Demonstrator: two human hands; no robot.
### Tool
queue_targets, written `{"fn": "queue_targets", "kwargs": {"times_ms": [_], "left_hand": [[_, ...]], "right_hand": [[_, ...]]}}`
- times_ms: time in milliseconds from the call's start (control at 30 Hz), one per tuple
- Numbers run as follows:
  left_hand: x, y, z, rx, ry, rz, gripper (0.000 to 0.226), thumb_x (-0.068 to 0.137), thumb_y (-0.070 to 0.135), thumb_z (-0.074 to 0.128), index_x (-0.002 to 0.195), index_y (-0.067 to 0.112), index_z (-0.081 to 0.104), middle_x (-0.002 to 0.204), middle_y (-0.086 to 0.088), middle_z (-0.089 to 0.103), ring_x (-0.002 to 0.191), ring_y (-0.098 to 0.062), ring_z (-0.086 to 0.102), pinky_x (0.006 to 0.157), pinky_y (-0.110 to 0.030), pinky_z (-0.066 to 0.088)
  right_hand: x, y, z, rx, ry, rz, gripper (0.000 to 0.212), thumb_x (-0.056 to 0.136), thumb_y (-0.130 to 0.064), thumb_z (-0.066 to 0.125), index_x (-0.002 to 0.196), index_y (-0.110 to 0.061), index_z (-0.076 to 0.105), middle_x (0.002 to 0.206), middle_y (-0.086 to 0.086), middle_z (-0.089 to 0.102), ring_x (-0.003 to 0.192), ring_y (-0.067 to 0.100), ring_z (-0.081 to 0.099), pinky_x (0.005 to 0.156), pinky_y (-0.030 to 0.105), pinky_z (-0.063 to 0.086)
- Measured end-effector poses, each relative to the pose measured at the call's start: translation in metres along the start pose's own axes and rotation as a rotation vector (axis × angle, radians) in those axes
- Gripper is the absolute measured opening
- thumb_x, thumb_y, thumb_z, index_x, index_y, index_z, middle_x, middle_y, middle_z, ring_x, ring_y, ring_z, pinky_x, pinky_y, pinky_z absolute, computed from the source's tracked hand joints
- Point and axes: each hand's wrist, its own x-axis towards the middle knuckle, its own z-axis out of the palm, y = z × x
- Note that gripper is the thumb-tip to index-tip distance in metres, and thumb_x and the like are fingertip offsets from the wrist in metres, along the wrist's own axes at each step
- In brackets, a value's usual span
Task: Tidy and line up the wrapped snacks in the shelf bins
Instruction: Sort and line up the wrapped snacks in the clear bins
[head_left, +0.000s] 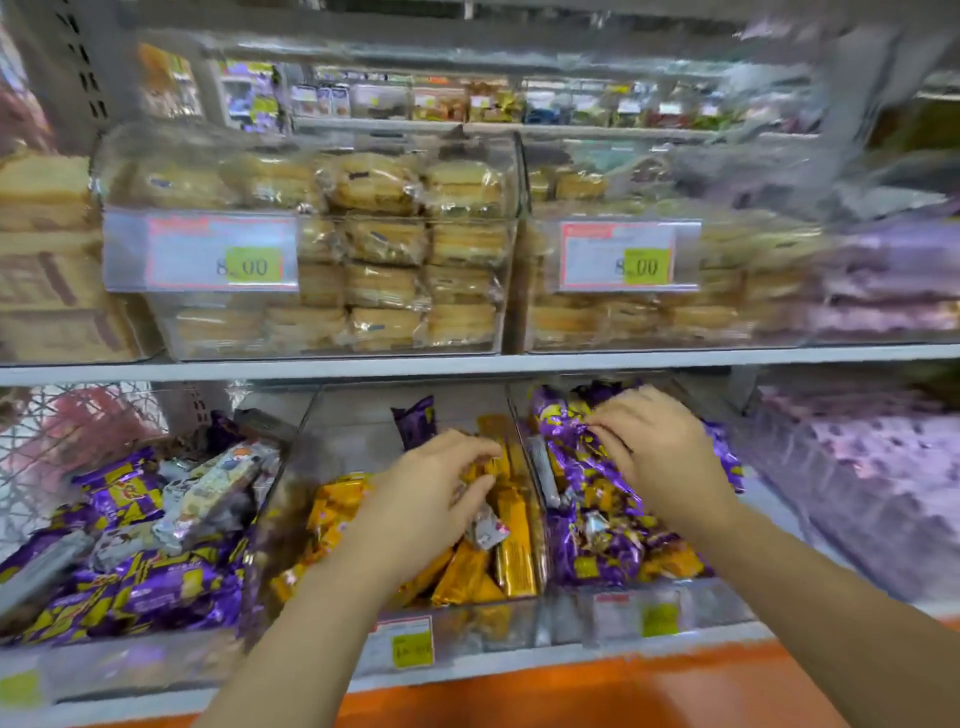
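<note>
**Left hand (441, 488) and right hand (660, 447) both gripping wrappers**

Your left hand is at the centre of the frame. Its fingers curl round an upright yellow foil-wrapped snack bar (492, 431) in the middle clear plastic bin (467, 623). Your right hand, centre right, pinches a crinkled purple foil snack wrapper (563, 431) on top of the heap in the neighbouring clear plastic bin (623, 597). A small silver-wrapped piece (488, 525) lies just below your left fingers. Pale wrapped cakes (384, 280) fill the bins across the upper half.
</note>
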Motion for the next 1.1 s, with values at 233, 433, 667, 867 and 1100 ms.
{"fn": "queue_targets", "kwargs": {"times_ms": [233,433,667,867,1100], "left_hand": [[-0.002,-0.029,0.000,0.038,-0.007,-0.127,0.024,0.094,0.029,0.056,0.116,0.034,0.061,0.109,0.020,0.057,0.097,0.003,0.056,0.079,-0.016,0.046],[0.008,-0.066,-0.006,0.065,-0.022,-0.258,0.024,0.092,0.029,0.058,0.115,0.035,0.062,0.112,0.013,0.063,0.098,0.000,0.060,0.085,-0.034,0.052],[0.052,-0.092,0.000,0.089,-0.172,-0.376,0.035,0.095,0.021,0.053,0.130,0.021,0.054,0.124,-0.006,0.060,0.109,-0.017,0.058,0.077,-0.018,0.040],[0.083,-0.097,0.011,0.180,-0.350,-0.465,0.055,0.097,0.021,0.050,0.147,0.015,0.026,0.140,-0.014,0.039,0.122,-0.031,0.048,0.093,-0.029,0.035],[0.098,-0.126,0.034,-0.152,-0.315,-0.565,0.081,0.086,0.016,0.068,0.148,0.020,0.016,0.130,-0.004,0.052,0.099,-0.022,0.058,0.065,-0.026,0.050]], "right_hand": [[-0.001,0.014,0.023,-0.238,-0.294,0.269,0.031,0.054,-0.028,0.090,0.081,-0.025,0.076,0.077,-0.001,0.070,0.071,0.028,0.063,0.059,0.037,0.045],[0.000,-0.002,0.031,0.183,-0.289,0.254,0.022,0.081,-0.015,0.072,0.102,-0.020,0.072,0.097,-0.002,0.068,0.090,0.025,0.061,0.075,0.038,0.044],[0.016,-0.023,0.058,0.451,-0.462,0.237,0.031,0.091,-0.029,0.059,0.121,-0.028,0.062,0.124,-0.014,0.056,0.116,0.002,0.050,0.098,0.014,0.036],[0.029,-0.023,0.075,0.467,-0.493,0.319,0.031,0.090,-0.027,0.061,0.120,-0.025,0.064,0.130,-0.007,0.058,0.119,0.006,0.051,0.096,0.017,0.039],[0.036,-0.023,0.082,0.433,-0.542,0.348,0.029,0.092,-0.029,0.057,0.120,-0.028,0.063,0.131,-0.011,0.056,0.113,0.006,0.054,0.090,0.018,0.041]]}}
